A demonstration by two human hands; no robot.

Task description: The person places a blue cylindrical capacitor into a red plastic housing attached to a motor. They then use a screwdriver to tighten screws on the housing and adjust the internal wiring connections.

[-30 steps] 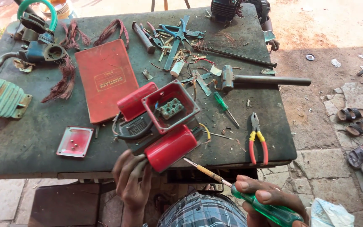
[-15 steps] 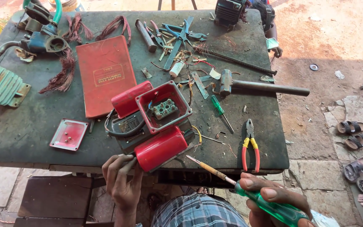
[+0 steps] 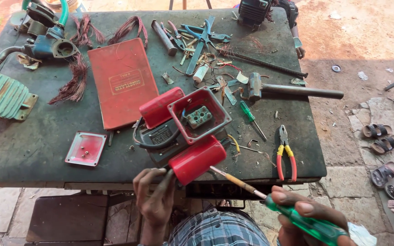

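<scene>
1. Left hand (image 3: 155, 200), lower centre of frame: fingers curled up against the near end of the red cylinder (image 3: 197, 159), thumb and forefinger pinching its lower left edge. The grip takes only the end of the cylinder, not its body.
2. Right hand (image 3: 307, 217), lower right: fingers wrapped tight on the green handle of a screwdriver (image 3: 270, 200). The shaft runs up and left, and its tip reaches the cylinder's right end; whether it actually touches is hard to tell from this angle.
3. The cylinder sits at the near table edge (image 3: 115, 175), against the open red terminal box (image 3: 200, 115) and the dark motor body (image 3: 160, 136) below it. A second red cylinder (image 3: 161, 107) lies just beyond, upper left of the box.
4. Risk: the assembly overhangs the front edge. A hard push from the driver could roll it off, since the left hand steadies one end only.
5. Risk: the tip may skid off the smooth round surface toward the left fingers or the yellow wire (image 3: 235, 143) beside it.
6. Further out: red-handled pliers (image 3: 286, 157) right of centre, a small green screwdriver (image 3: 251, 118), a hammer (image 3: 292, 90), a red book (image 3: 123, 82), and a red cover plate (image 3: 85, 148) at left.
</scene>
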